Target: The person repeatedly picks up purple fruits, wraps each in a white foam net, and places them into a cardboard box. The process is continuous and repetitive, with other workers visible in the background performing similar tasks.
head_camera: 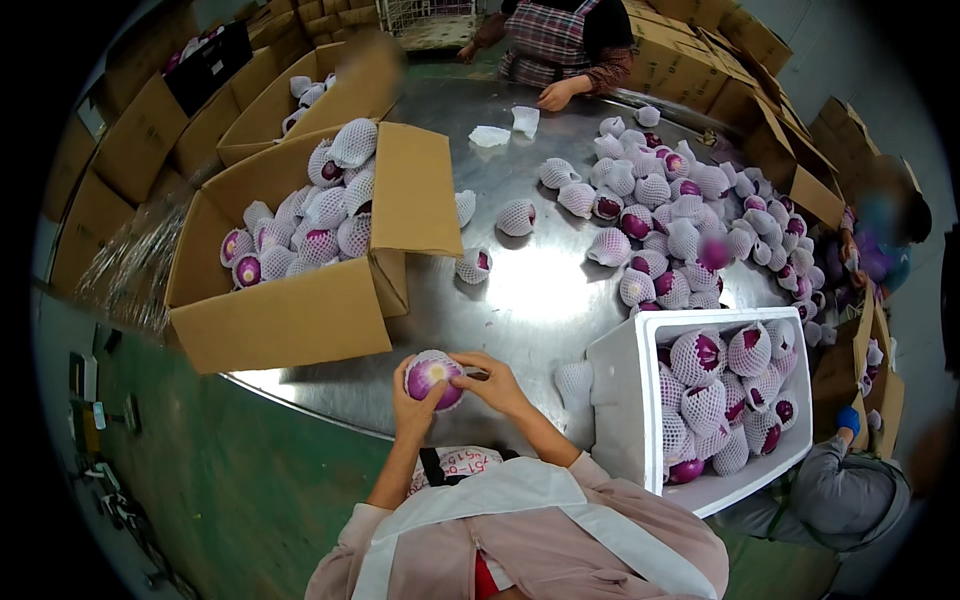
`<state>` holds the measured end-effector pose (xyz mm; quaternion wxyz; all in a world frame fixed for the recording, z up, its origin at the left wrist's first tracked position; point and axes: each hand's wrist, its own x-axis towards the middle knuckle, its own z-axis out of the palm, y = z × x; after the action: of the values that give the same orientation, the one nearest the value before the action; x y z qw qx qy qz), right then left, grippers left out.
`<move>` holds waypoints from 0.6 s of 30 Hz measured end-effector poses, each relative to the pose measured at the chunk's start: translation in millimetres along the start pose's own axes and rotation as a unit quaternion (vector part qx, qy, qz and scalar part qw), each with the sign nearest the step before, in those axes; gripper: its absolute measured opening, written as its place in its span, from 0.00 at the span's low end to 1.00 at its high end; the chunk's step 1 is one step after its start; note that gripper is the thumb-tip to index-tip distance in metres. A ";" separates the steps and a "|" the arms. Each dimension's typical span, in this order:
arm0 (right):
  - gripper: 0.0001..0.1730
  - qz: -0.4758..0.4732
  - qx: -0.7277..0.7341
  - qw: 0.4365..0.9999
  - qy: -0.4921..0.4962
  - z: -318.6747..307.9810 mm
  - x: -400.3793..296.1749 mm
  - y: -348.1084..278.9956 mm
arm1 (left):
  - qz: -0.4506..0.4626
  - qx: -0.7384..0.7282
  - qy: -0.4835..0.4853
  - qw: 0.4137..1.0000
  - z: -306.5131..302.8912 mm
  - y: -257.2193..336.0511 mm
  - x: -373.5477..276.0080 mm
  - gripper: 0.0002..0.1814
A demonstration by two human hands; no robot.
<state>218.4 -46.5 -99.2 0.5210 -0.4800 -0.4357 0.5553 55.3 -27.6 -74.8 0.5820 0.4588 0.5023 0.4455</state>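
Observation:
Close before my body, both hands are on a purple-and-white round vegetable, seemingly a red onion [433, 379], partly covered by a white foam net sleeve. My left hand [414, 405] cups it from the left, thumb across its front. Fingers of my right hand [491, 384] pinch its right edge. Left of my hands, an open cardboard box [281, 322] holds many netted ones. On the right, a white foam box [626, 405] holds more, with a foam net [575, 385] lying beside it. A large pile of netted onions [651, 191] covers the table's right part.
The steel table [517, 322] has a curved near edge. Loose netted onions [516, 217] lie mid-table. A co-worker in a plaid apron [547, 41] stands across the table; other people are at the right. Cardboard boxes [675, 67] are stacked behind. Plastic film [139, 262] hangs at left.

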 end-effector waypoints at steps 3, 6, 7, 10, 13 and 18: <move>0.20 -0.009 0.033 0.999 -0.013 -6.5 1.6 11.9 | 0.016 0.038 0.026 0.999 -0.2 -2.4 -1.9 0.39; 0.18 -0.003 0.039 0.999 -0.014 -12.0 1.8 18.1 | -0.019 0.089 0.048 0.995 -4.2 -18.6 0.0 0.41; 0.17 0.004 0.044 0.999 -0.011 -12.4 2.2 17.8 | -0.033 0.072 0.058 0.995 -6.1 -23.9 0.9 0.41; 0.16 0.062 0.109 0.992 -0.016 -12.0 5.1 19.5 | -0.060 0.032 0.087 0.994 -9.8 -33.1 -0.5 0.42; 0.16 0.028 -0.029 0.998 -0.040 -13.1 8.8 20.9 | -0.061 0.018 0.111 0.992 -11.1 -31.5 -5.9 0.42; 0.15 0.007 -0.193 0.980 -0.046 -8.1 9.8 12.3 | -0.034 0.083 0.119 0.989 -21.6 -39.6 -8.7 0.42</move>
<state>224.4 -37.8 -113.3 0.3943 -0.5486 -0.5548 0.4855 35.3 -41.5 -113.8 0.4925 0.4321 0.6184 0.4340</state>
